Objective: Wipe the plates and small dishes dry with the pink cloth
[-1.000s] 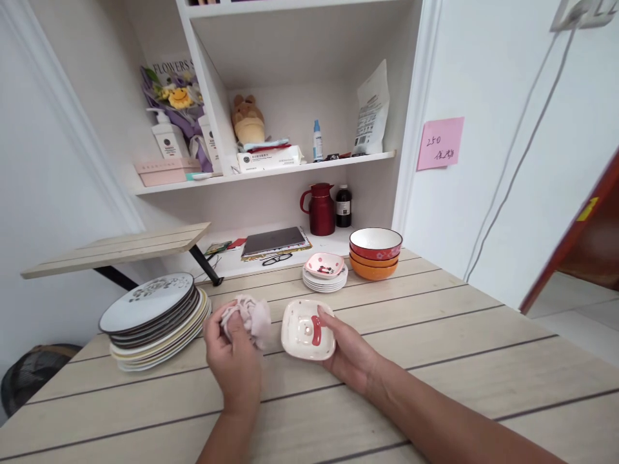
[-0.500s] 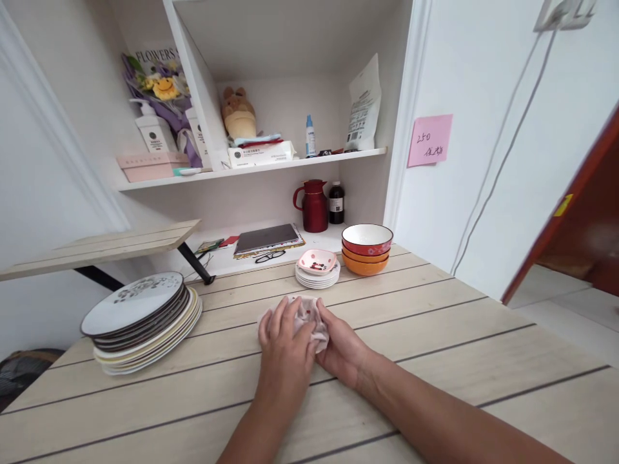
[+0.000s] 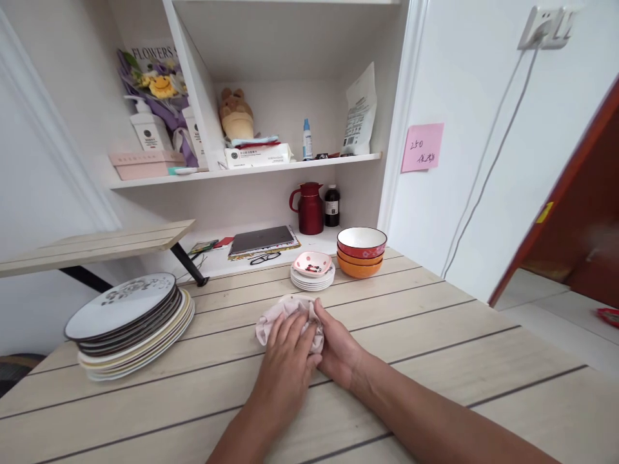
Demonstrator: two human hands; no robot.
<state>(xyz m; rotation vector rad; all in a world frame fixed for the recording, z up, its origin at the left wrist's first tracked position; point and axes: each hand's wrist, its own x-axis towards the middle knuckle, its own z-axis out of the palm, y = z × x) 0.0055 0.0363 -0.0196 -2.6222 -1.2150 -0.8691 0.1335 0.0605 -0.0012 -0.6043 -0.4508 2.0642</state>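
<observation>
My left hand (image 3: 286, 353) presses a pale pink cloth (image 3: 275, 314) down, fingers lying on top of it, at the middle of the wooden table (image 3: 435, 335). My right hand (image 3: 339, 348) grips the right edge of what lies under the cloth; a small square white dish was there a second ago, and the cloth and my hands now hide it. Both hands touch each other over the bundle.
A tall stack of large plates (image 3: 128, 325) stands at the left. Behind my hands are a stack of small dishes (image 3: 312, 271) and stacked red and orange bowls (image 3: 362, 250). A red jug (image 3: 308, 209), a dark bottle (image 3: 331, 205), a laptop (image 3: 261, 239) and glasses (image 3: 265, 258) sit on the shelf behind.
A second ago my left hand held the cloth beside the uncovered dish in my right hand. The cloth has moved onto the dish and now covers it; my left hand keeps shifting over it.
</observation>
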